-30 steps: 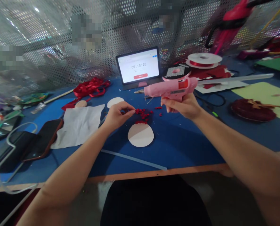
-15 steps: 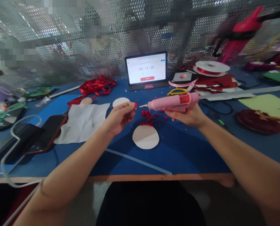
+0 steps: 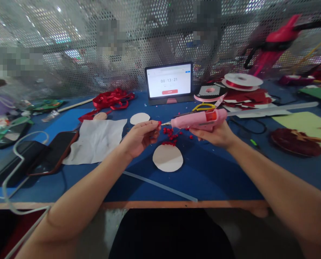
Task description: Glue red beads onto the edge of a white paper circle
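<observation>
My left hand [image 3: 144,137] pinches a small red piece [image 3: 159,123] between thumb and fingertips; its exact kind is too small to make out. My right hand [image 3: 215,133] is wrapped round a pink hot glue gun [image 3: 194,121], whose metal nozzle points left and is at the red piece, seemingly touching it. Below the nozzle lie several small red pieces [image 3: 172,137] in a loose heap. A white round disc [image 3: 168,159] rests on the table in front of them, with a row of red bits [image 3: 168,143] along its far edge.
Behind stands a tablet [image 3: 169,81] showing a timer. Yellow-handled scissors [image 3: 203,107] and ribbon spools [image 3: 242,81] lie back right. A white cloth [image 3: 97,140], a second disc [image 3: 139,118], red ribbon [image 3: 111,99] and a phone [image 3: 53,153] are leftward. A clear glue stick [image 3: 160,186] lies near the front edge.
The glue gun nozzle and the red piece in my left hand have come together. My left hand has shifted slightly right and down; the view has moved a little.
</observation>
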Demonstrator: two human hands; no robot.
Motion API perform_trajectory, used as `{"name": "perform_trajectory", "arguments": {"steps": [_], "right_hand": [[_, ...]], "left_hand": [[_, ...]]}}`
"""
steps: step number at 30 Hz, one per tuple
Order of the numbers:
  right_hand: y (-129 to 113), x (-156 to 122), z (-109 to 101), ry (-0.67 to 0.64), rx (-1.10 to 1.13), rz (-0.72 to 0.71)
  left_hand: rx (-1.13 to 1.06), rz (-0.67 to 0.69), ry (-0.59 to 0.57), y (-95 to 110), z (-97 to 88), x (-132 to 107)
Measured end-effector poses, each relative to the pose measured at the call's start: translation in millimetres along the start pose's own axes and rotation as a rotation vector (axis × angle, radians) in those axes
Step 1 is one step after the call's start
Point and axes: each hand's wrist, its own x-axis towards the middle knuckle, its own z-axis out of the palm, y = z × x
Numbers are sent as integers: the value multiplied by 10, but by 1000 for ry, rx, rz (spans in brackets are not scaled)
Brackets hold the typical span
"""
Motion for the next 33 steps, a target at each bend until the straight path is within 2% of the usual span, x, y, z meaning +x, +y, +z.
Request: {"name": "perform_trajectory", "arguments": {"steps": [5, 15, 28, 33], "right_hand": [[3, 6, 0, 8, -39, -7], [-9, -3, 1, -11, 39, 65], [-6, 0, -2, -20, 40, 60], [-21, 5, -3, 22, 35, 30]], "left_hand": [[-6, -6, 10, -1, 9, -8], [-8, -11, -16, -7, -5, -8], [-10, -19, -21, 5, 5, -9], [-6, -15, -43, 2, -1, -10]]}}
